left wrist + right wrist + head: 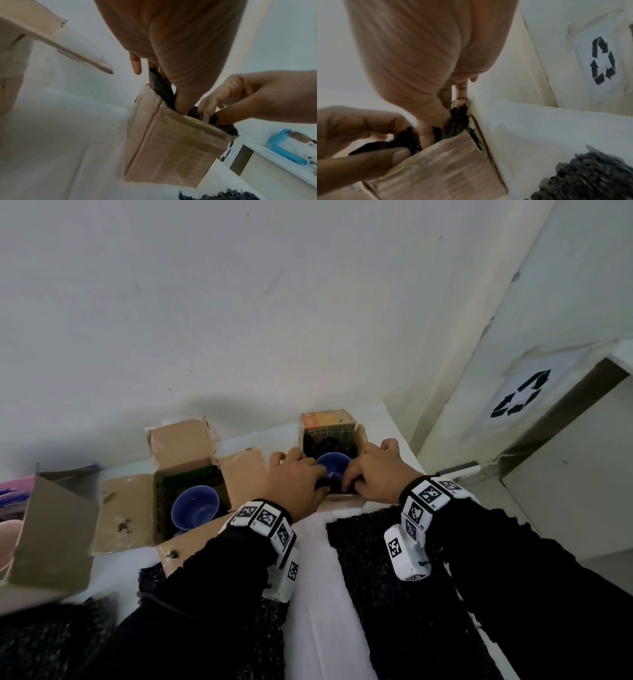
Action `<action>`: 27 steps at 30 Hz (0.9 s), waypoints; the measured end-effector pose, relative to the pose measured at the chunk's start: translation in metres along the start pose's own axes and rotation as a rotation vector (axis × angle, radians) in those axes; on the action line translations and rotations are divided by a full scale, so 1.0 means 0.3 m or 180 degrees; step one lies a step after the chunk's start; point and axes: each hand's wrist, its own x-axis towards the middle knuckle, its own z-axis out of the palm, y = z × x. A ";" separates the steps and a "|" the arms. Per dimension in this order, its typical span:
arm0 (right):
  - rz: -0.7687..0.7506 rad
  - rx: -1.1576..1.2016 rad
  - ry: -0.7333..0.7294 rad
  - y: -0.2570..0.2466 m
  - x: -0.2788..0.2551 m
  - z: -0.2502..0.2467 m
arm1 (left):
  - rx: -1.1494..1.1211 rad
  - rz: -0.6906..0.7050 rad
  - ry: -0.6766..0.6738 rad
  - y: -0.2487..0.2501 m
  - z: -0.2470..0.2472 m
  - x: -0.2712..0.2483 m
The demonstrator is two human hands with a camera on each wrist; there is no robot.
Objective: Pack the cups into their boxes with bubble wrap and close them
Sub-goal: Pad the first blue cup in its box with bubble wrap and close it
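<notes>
A small cardboard box [359, 440] stands at the back of the white table, with a blue cup [334, 463] in it, lined with black bubble wrap [162, 88]. Both hands reach into its near side. My left hand [317, 475] pinches a fold of the wrap [404, 139] between thumb and fingers at the box's near left corner. At the near right edge, my right hand [352, 477] has its fingers curled on the wrap [457, 121], pushing it down inside the wall. A second open box [185, 450] to the left holds another blue cup [195, 505].
Loose sheets of black bubble wrap lie on the table [315, 594], one under my right forearm [376, 559] and one at the front left [51, 642]. A larger open carton [51, 532] stands at the far left. A bin with a recycling sign [520, 398] is at the right.
</notes>
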 end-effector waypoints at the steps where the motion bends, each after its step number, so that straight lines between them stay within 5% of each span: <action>1: 0.0011 0.0023 -0.0032 0.001 0.001 -0.006 | -0.0056 -0.0067 0.0019 0.003 0.001 0.005; 10: 0.0098 -0.0129 0.0009 -0.028 0.035 0.006 | 0.0404 -0.0076 -0.0136 0.022 -0.028 0.068; 16: -0.0114 0.0048 0.0075 0.006 0.009 0.027 | 0.0049 0.0553 -0.0222 0.000 0.004 0.062; 22: -0.0608 -0.0117 0.0461 0.040 -0.047 0.082 | -0.0131 0.0997 0.0057 -0.022 0.013 -0.003; 27: -0.0420 -0.0769 0.0626 0.019 -0.056 0.148 | 0.0270 0.0838 0.0400 0.001 0.064 -0.060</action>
